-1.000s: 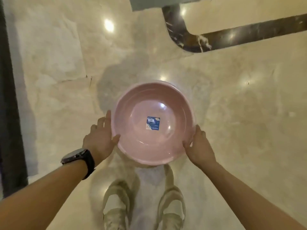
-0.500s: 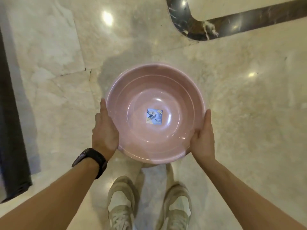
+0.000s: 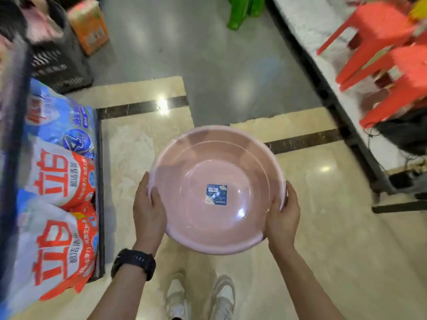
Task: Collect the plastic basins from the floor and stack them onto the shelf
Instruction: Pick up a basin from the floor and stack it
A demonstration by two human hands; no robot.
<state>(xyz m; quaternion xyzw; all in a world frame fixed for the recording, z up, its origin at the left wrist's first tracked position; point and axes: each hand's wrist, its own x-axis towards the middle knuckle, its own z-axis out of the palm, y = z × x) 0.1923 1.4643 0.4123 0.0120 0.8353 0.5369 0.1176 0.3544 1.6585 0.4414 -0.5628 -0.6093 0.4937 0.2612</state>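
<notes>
Out at nine o'clock detergent bags [image 3: 57, 192] lie in a row, a black crate [image 3: 60, 65] beyond them at eleven. Nearer, a dark watch [image 3: 134, 262] sits on the left wrist. The left hand [image 3: 147, 213] grips the pink basin [image 3: 217, 158] at its eight o'clock edge, thumb hooked over the rim, fingers tucked underneath out of sight. The basin is held mouth up above the tiled floor [image 3: 335, 239], dead ahead of the person, with a blue sticker [image 3: 216, 194] on its bottom. The right hand [image 3: 283, 218] clamps the rim at four o'clock, thumb on top, fingers curled below. Blurred red stools [image 3: 388, 54] stand at two o'clock.
</notes>
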